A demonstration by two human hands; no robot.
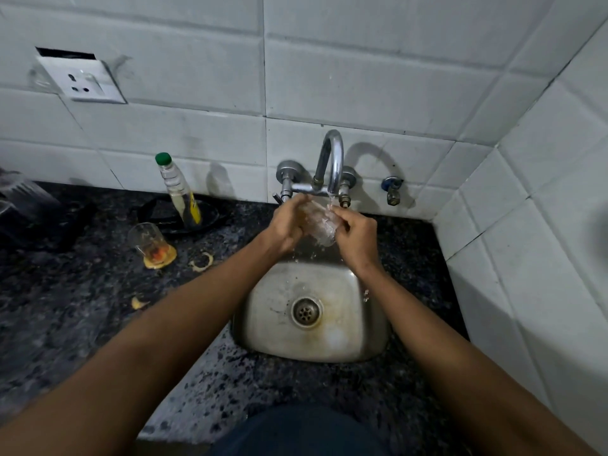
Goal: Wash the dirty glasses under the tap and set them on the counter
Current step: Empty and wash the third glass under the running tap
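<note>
Clear glass [318,225] held on its side under the running tap [333,161], above the steel sink [332,347]. Left hand [287,223] grips one end of it, right hand [354,236] grips the other; water splashes off the glass and drips into the basin. On the dark speckled bench [82,324], left of the sink: second glass [149,241], upright, orange residue at its bottom, standing on a yellowish spill. Behind it, a green-capped bottle [176,189] leans in a black dish [210,215]. Peel scraps [201,261] lie near the dirty glass.
</note>
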